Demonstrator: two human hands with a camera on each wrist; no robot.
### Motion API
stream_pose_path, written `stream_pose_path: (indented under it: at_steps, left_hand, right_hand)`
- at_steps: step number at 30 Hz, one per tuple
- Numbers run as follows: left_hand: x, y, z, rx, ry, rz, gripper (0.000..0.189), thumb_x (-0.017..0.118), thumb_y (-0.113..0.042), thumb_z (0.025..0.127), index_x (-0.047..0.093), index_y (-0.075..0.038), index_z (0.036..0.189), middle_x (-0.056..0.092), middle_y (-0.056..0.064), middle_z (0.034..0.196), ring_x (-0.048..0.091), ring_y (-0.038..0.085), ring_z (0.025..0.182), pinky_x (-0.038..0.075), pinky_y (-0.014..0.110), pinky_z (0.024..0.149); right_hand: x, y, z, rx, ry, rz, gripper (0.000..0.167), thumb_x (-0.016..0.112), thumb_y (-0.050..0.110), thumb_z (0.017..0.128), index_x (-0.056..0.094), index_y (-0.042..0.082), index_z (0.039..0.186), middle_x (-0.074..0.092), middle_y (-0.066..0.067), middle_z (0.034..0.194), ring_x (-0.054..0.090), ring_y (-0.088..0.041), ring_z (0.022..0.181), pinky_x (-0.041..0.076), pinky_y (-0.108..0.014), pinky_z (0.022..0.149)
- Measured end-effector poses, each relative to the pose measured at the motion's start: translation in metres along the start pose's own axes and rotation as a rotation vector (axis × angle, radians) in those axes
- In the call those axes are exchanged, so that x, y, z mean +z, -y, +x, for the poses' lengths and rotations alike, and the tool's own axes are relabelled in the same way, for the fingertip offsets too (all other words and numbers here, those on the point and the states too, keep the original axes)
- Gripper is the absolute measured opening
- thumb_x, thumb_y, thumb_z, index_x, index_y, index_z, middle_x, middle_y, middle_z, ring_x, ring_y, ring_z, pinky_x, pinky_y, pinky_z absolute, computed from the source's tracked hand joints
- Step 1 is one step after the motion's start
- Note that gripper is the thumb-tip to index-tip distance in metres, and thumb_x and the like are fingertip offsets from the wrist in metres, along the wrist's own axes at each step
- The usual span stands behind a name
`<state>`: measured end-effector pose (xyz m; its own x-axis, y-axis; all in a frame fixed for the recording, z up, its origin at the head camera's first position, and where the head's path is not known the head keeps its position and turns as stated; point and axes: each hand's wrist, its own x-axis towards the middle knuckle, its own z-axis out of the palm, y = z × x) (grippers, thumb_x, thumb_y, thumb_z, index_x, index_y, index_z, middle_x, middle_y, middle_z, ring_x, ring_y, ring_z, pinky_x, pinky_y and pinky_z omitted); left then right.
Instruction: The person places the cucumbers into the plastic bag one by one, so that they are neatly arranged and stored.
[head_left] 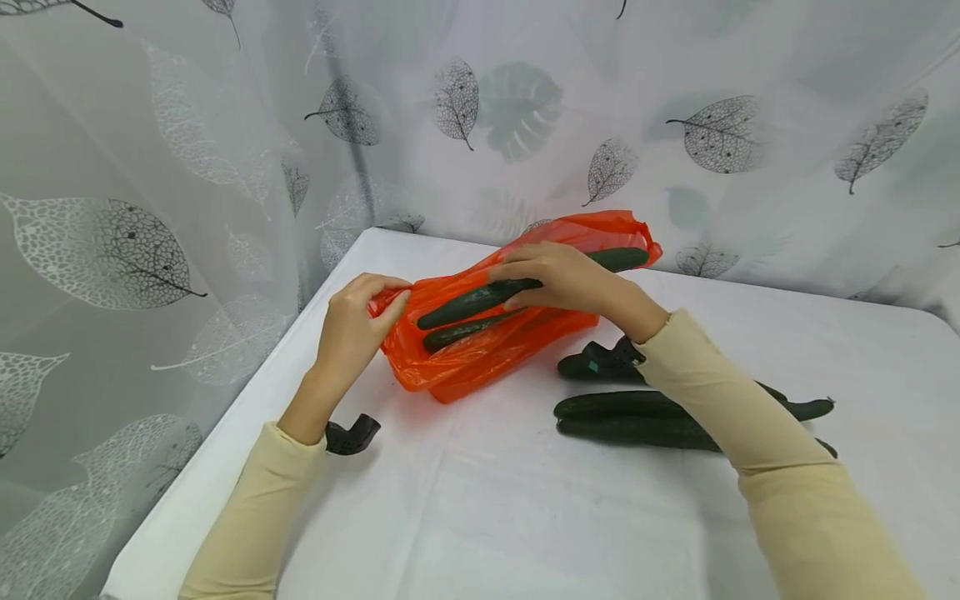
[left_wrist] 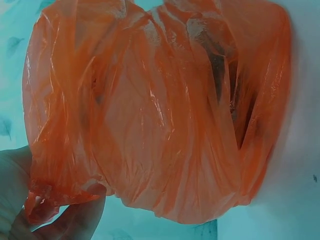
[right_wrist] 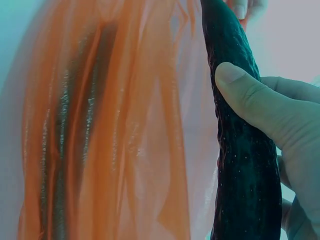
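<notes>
An orange-red plastic bag (head_left: 480, 379) lies on the table, its mouth toward the left. My left hand (head_left: 351, 327) pinches the bag's edge at the mouth between thumb and fingers. A long dark green cucumber (head_left: 465, 305) is gripped by my right hand (head_left: 558, 273), thumb on one side and fingers on the other, over the bag. Another cucumber (head_left: 457, 332) lies just below it in the bag. Through the thin plastic, dark cucumber shapes (right_wrist: 62, 125) show in the right wrist view. The left wrist view is mostly filled by the crumpled bag (left_wrist: 150, 125).
Several cucumbers (head_left: 637, 417) lie on the white table (head_left: 495, 517) at the right, partly hidden under my right forearm. Black wrist camera mounts (head_left: 352, 435) sit beside both wrists. A leaf-patterned curtain (head_left: 540, 108) hangs along the back and left of the table.
</notes>
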<state>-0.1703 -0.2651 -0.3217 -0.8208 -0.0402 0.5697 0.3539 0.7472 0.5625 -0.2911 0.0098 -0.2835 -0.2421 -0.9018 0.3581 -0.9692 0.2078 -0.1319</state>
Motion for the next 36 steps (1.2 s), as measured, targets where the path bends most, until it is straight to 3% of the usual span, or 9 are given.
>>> stream_pose_path:
  at_steps: [12, 31, 36]
  left_hand:
    - [-0.001, 0.002, 0.002, 0.044, -0.043, -0.022, 0.014, 0.071, -0.01, 0.089, 0.074, -0.004, 0.101, 0.07, 0.012, 0.099, 0.064, 0.026, 0.096, 0.053, 0.04, 0.084]
    - [-0.002, 0.0, 0.002, 0.041, -0.041, -0.018, 0.014, 0.07, -0.01, 0.09, 0.074, -0.003, 0.102, 0.07, 0.013, 0.1, 0.064, 0.027, 0.097, 0.053, 0.042, 0.085]
    - [-0.003, 0.0, 0.001, 0.04, -0.04, -0.023, 0.014, 0.07, -0.009, 0.089, 0.074, -0.003, 0.102, 0.07, 0.013, 0.1, 0.064, 0.027, 0.097, 0.053, 0.041, 0.085]
  right_hand:
    - [-0.001, 0.003, 0.012, -0.007, 0.042, 0.023, 0.044, 0.079, 0.018, 0.081, 0.068, 0.009, 0.123, 0.067, -0.008, 0.115, 0.061, -0.026, 0.106, 0.05, -0.043, 0.092]
    - [0.019, -0.014, 0.022, 0.167, 0.254, 0.079, 0.043, 0.075, 0.023, 0.087, 0.066, 0.013, 0.128, 0.065, -0.004, 0.127, 0.057, -0.024, 0.12, 0.045, -0.042, 0.103]
    - [0.026, -0.022, 0.027, 0.178, 0.306, 0.095, 0.042, 0.074, 0.024, 0.088, 0.066, 0.012, 0.127, 0.066, -0.003, 0.124, 0.059, -0.021, 0.117, 0.046, -0.04, 0.101]
